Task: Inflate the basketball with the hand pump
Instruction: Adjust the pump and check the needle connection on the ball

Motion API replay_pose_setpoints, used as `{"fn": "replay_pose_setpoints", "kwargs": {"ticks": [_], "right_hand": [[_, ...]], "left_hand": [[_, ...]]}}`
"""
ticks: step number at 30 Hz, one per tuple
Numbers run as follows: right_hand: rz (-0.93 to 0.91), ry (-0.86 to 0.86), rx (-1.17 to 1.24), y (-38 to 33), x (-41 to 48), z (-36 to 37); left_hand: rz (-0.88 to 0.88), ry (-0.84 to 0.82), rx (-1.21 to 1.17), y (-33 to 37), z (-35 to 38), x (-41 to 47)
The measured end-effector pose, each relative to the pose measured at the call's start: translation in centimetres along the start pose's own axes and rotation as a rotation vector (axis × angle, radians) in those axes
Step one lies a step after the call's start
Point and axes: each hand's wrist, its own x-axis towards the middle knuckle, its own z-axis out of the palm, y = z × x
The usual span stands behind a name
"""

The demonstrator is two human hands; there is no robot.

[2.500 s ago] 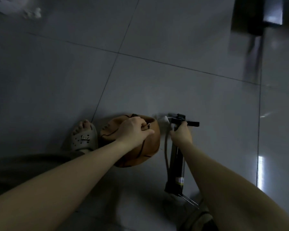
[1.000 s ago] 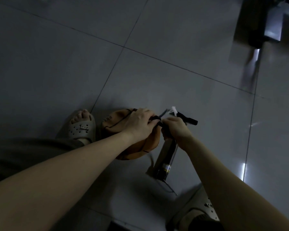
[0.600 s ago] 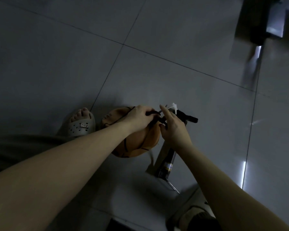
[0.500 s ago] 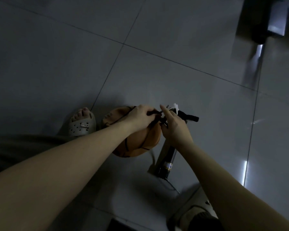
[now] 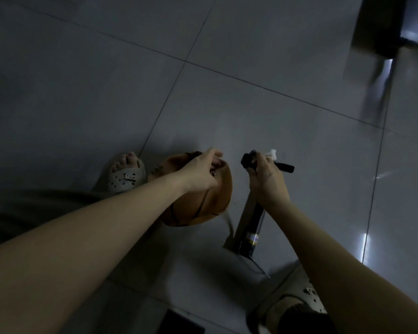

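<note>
— Head camera: what are the fingers [image 5: 215,155] of the left hand [image 5: 198,174] doing?
— They bend over the top of the basketball [image 5: 217,198]. A tiny shiny thing shows under them. I cannot tell if they pinch it.
— And the right hand [image 5: 267,182]?
— Its fingers [image 5: 260,161] are wrapped tight around the top of the hand pump [image 5: 250,227], right at the black handle [image 5: 285,168]. A bit of white stuff [image 5: 272,154] sticks up just behind them.
— Is the pump standing straight?
— No, it leans. Its bottom end is on the floor [image 5: 251,112].
— Where is the ball?
— On the floor too, just left of the pump, and it looks a bit squashed. A hose [image 5: 229,221] hangs down between the ball and the pump.
— What else is close?
— A foot in a pale sandal [image 5: 126,177] is right beside the ball, on its left. Another sandal [image 5: 309,295] is down near the pump's bottom end.
</note>
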Motion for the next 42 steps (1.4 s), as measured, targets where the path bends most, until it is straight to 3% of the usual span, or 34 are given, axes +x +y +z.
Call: {"fn": "replay_pose_setpoints", "kwargs": {"ticks": [6, 11, 14, 21, 32, 42], "right_hand": [[0.084, -0.134, 0.317, -1.7, 0.1, -0.2], [0.094, -0.101, 0.415, -1.9, 0.6, -0.8], [0.157, -0.057, 0.356, -1.1, 1.0, -1.2], [0.161, -0.093, 0.324, -0.1, 2.9, -0.9], [0.177, -0.119, 0.301, -0.7, 5.5, 0.2], [0.133, -0.314, 0.162, -0.5, 7.9, -1.4]], "left_hand": [[-0.051, 0.42, 0.405, -1.8, -0.3, -1.0], [0.154, 0.375, 0.461, -1.0, 1.3, -0.2], [0.223, 0.357, 0.628, -0.4, 1.3, 1.3], [0.147, 0.249, 0.589, 0.9, -0.5, 3.8], [0.136, 0.206, 0.595, 1.7, -1.7, 5.4], [0.19, 0.155, 0.588, 1.8, -2.1, 5.3]]}}
